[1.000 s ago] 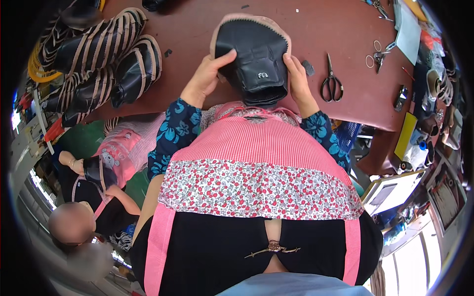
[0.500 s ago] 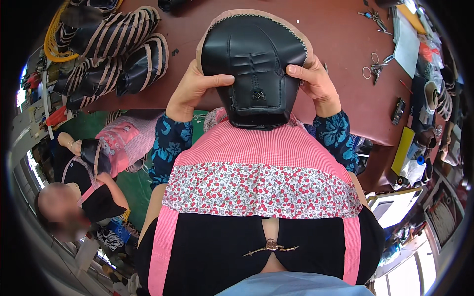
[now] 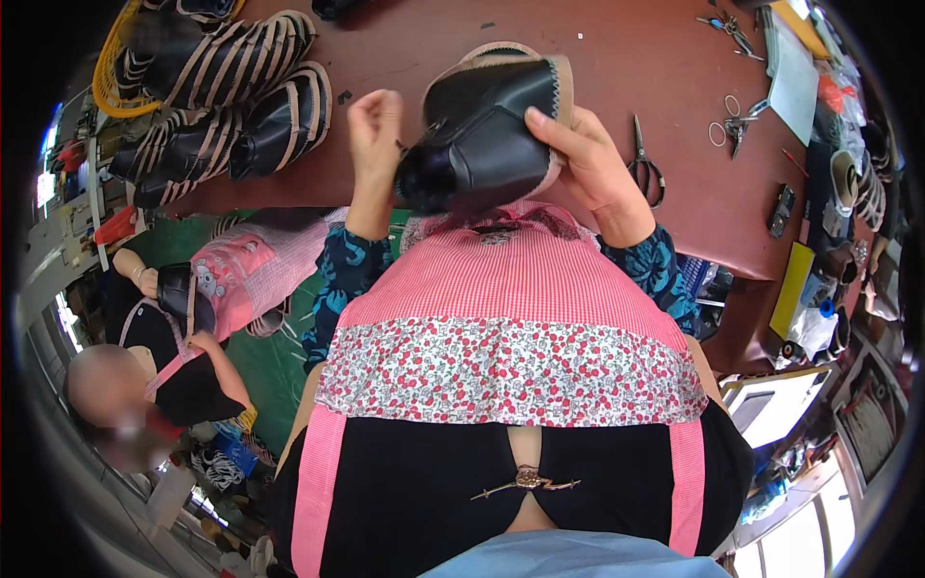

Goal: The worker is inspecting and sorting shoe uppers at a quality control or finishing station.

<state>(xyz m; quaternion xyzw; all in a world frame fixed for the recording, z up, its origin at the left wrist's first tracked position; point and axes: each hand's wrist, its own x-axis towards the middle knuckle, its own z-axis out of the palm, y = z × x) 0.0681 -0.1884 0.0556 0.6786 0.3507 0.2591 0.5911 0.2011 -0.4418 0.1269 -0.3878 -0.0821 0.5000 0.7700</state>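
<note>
A black leather shoe upper [image 3: 501, 130] with a tan lining edge and zigzag stitching is tilted on its side above the near part of the table. My right hand [image 3: 588, 159] grips its right edge, thumb on the black leather and fingers behind it. Just left of the upper, apart from its lining edge, my left hand [image 3: 374, 125] is raised with curled fingers; whether anything is in them is hidden. Black-handled scissors [image 3: 644, 164] lie on the table beside my right hand.
Stacked black uppers [image 3: 236, 72] with tan edges lie at the left, by a yellow basket [image 3: 108, 72]. Small scissors [image 3: 734, 127], a phone [image 3: 780, 210] and papers [image 3: 793, 91] are on the right. A co-worker [image 3: 178, 332] sits at the left, holding a black upper.
My left hand has let go of the upper and curled. My right hand has turned the upper from facing me onto its side. The black-handled scissors have come into sight.
</note>
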